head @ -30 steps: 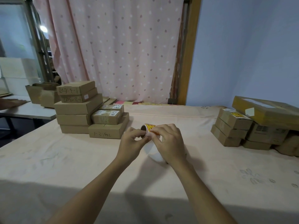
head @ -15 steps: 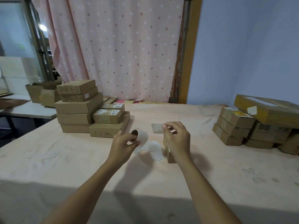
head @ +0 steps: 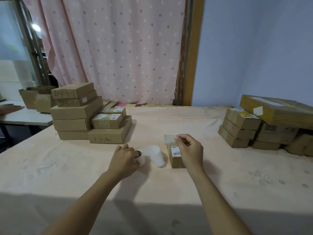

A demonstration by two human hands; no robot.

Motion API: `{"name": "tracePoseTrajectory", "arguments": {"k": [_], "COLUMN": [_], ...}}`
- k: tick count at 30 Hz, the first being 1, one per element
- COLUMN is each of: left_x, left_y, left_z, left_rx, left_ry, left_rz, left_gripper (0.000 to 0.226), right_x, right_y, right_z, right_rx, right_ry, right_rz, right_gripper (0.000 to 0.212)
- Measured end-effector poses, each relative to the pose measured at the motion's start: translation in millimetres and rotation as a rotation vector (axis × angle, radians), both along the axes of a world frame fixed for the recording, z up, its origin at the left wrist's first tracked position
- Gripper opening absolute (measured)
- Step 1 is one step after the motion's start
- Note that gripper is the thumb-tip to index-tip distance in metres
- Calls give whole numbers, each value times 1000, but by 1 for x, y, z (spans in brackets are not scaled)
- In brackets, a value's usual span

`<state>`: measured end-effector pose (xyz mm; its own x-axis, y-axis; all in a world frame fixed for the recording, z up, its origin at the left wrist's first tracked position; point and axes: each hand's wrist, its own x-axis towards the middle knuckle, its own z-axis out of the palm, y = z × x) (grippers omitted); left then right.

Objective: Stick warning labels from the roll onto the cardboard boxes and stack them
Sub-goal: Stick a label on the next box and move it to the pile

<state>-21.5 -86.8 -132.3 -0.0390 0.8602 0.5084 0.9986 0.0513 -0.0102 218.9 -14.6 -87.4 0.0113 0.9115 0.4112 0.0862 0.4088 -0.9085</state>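
Note:
My left hand [head: 124,159] grips the label roll [head: 141,157] down on the table, a loop of white backing strip [head: 156,156] curling off to its right. My right hand [head: 190,150] pinches a peeled label [head: 169,139] by its edge, blank back side toward me, just above a small cardboard box [head: 176,159] that stands on the table under that hand. A stack of brown boxes [head: 88,116] sits at the left. At the right is another stack of boxes [head: 240,128], its top box carrying a yellow label [head: 244,114].
A long yellow-brown carton [head: 277,111] leans on the right-hand boxes. A second table [head: 25,118] with open cartons stands at far left, another person's hand [head: 10,108] resting on it. A pink dotted curtain [head: 115,48] hangs behind. The table [head: 84,175] is covered in pale cloth.
The hands separated: my right peeled a label off the roll and carried it right over the small box, while my left lowered the roll to the table.

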Motion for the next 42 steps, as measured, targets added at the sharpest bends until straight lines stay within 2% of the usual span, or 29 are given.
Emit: {"name": "tracePoseTrajectory", "arguments": {"k": [2,7,10,12,15,17,20,24,28,33,37,42], "left_x": [0,4,21,42,82,105,125,130,123,122,123,118], "left_y": [2,5,10,13,16,21,28,39,50,62,70,80], "left_z": [0,9,19,28,43,48,46,37,36,43,45,44], "left_rx": [-10,64,65,2,-103,-101,-59,-23,-76,-215,-244,-278], "left_ry": [-13,-116,-278,-507,-1025,-1309,-1520,-1510,-1277,-1042,-1048,-1083], "left_rz": [-8,7,12,-28,-95,-165,-180,-147,-136,-179,-185,-139], "left_gripper": [29,23,37,47,42,41,29,22,21,20,21,19], "right_x": [4,12,15,17,18,17,19,36,56,64,61,52], "right_y": [1,2,2,2,-2,-8,-16,-11,5,26,37,52], "right_z": [-3,-14,-21,-26,-34,-41,-54,-66,-55,-33,-27,-22], "right_rx": [-9,-23,-25,-28,9,43,70,122,123,-45,-89,-133], "right_ry": [11,17,11,-5,-43,-70,-111,-161,-157,-245,-202,-295], "right_rz": [1,0,-36,-46,-69,-81,-57,-79,-187,-11,50,13], "right_gripper": [14,11,13,13,10,13,19,19,16,8,11,6]}}
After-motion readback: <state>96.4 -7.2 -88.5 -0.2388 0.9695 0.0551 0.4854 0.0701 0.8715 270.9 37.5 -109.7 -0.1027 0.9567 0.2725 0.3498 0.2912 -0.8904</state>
